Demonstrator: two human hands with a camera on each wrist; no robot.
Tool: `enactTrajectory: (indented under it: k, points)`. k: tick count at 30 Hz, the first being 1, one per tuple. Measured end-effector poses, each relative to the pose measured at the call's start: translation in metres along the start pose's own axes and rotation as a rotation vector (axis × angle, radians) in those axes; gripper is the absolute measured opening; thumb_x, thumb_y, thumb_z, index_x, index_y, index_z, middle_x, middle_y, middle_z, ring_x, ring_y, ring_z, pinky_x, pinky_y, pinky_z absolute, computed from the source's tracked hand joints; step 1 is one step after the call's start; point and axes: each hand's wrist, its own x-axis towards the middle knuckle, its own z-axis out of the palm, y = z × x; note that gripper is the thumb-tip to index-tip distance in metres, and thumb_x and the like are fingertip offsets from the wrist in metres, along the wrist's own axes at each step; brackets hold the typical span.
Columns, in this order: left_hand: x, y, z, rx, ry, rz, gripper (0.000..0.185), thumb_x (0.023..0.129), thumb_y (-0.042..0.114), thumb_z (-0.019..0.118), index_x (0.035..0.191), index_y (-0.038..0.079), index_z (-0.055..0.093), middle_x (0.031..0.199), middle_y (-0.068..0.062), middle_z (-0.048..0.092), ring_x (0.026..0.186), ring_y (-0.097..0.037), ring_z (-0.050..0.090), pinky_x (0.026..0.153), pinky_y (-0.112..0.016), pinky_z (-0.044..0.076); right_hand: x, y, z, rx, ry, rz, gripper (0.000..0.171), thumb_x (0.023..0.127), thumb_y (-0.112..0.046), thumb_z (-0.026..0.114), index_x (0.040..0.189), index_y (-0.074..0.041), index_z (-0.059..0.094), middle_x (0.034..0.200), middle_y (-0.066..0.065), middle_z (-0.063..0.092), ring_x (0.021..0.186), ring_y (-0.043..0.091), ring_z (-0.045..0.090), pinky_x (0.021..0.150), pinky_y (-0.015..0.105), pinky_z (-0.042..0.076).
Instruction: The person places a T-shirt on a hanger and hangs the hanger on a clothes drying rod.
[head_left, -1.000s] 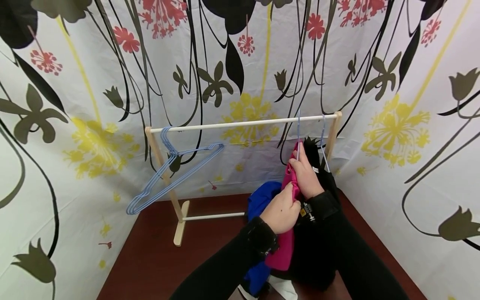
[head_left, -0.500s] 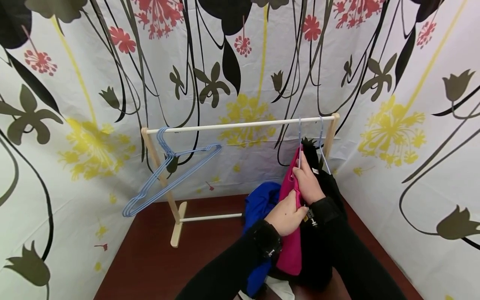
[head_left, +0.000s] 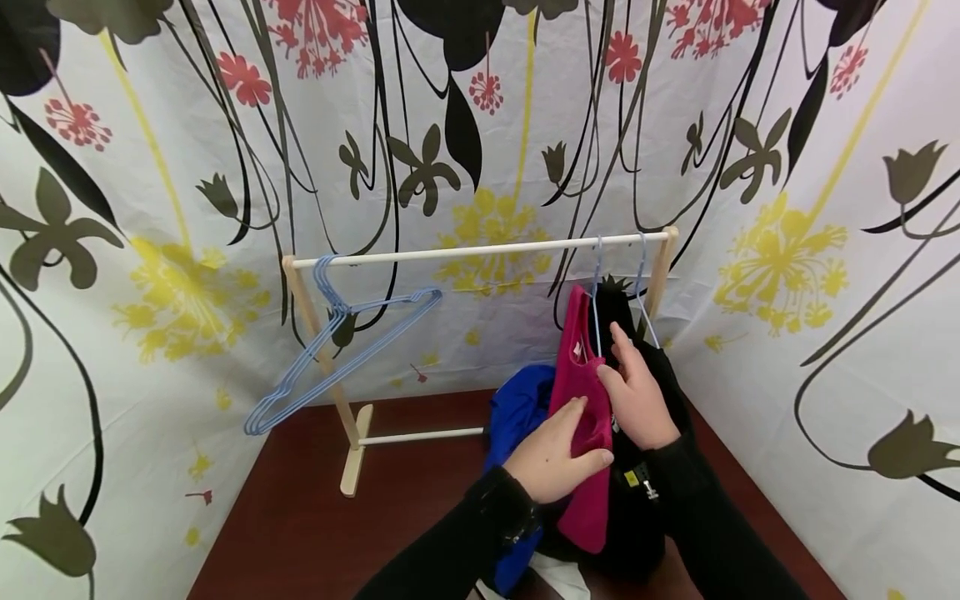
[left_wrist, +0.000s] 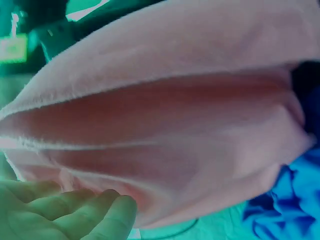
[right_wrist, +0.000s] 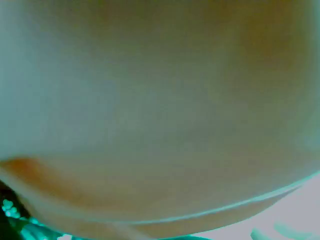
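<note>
A pink top (head_left: 572, 367) with a label at its neckline hangs from a thin blue hanger (head_left: 597, 321) on the right part of the rail. My left hand (head_left: 555, 458) lies against its front with fingers extended and thumb apart. At the garment's right edge, near the shoulder, is my right hand (head_left: 641, 404), its fingers straight and pointing up. In the left wrist view the pink cloth (left_wrist: 215, 120) drapes in long folds, and the fingers (left_wrist: 112, 212) touch its lower part. Blurred cloth (right_wrist: 160, 125) fills most of the right wrist view.
A wooden garment rack (head_left: 480, 250) stands on a dark red table (head_left: 300, 517). Several blue hangers (head_left: 300, 375) hang at its left end. A black garment (head_left: 618, 310) hangs at the right, behind the pink one. Blue cloth (head_left: 519, 408) and white cloth (head_left: 561, 577) lie below.
Both hands have let go of the pink top's gathered cloth and spread their fingers. The right hand has moved right and down, off the hanger. The top now hangs broader, its neckline showing.
</note>
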Motion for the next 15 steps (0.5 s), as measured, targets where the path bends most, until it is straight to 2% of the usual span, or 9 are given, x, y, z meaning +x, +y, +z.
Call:
enactTrajectory:
  k: [2,5,8,11,15]
  points:
    - [-0.007,-0.006,-0.004,0.028,0.019,-0.012,0.08,0.099,0.061,0.051,0.162,0.019,0.024,0.165,0.001,0.026,0.149,-0.014,0.026,0.117,-0.044,0.028,-0.009,-0.009,0.003,-0.017,0.029,-0.069,0.064,0.107,-0.017,0.047,0.163,-0.024,0.017,0.166,0.01,0.018,0.15,0.034,0.023,0.115,0.053,0.026]
    - [-0.018,-0.016,-0.01,0.06,0.047,-0.032,0.076,0.099,0.058,0.053,0.161,0.021,0.028,0.164,0.001,0.028,0.149,-0.017,0.028,0.116,-0.047,0.03,-0.023,-0.024,0.012,-0.023,0.056,-0.189,0.064,0.103,-0.007,0.051,0.161,-0.02,0.027,0.164,0.008,0.025,0.148,0.029,0.027,0.116,0.035,0.027]
    - [-0.03,-0.027,-0.016,0.063,0.068,-0.052,0.074,0.099,0.057,0.053,0.16,0.021,0.03,0.164,0.0,0.029,0.148,-0.018,0.029,0.115,-0.048,0.031,-0.038,-0.036,0.026,-0.053,0.064,-0.304,0.065,0.099,0.0,0.056,0.158,-0.014,0.034,0.163,0.007,0.03,0.148,0.027,0.029,0.114,0.02,0.023]
    - [-0.043,-0.039,-0.019,0.066,0.094,-0.065,0.072,0.1,0.054,0.054,0.159,0.019,0.033,0.163,-0.004,0.031,0.148,-0.02,0.031,0.114,-0.049,0.032,-0.053,-0.042,0.043,-0.108,0.063,-0.375,0.067,0.095,0.002,0.061,0.157,-0.011,0.038,0.162,0.008,0.032,0.147,0.028,0.031,0.114,0.018,0.02]
    - [-0.059,-0.054,-0.019,0.069,0.129,-0.085,0.069,0.1,0.051,0.055,0.157,0.015,0.036,0.161,-0.009,0.035,0.146,-0.023,0.034,0.114,-0.05,0.032,-0.073,-0.05,0.061,-0.131,0.027,-0.391,0.069,0.094,0.001,0.063,0.156,-0.013,0.039,0.162,0.01,0.033,0.147,0.027,0.032,0.114,0.018,0.022]
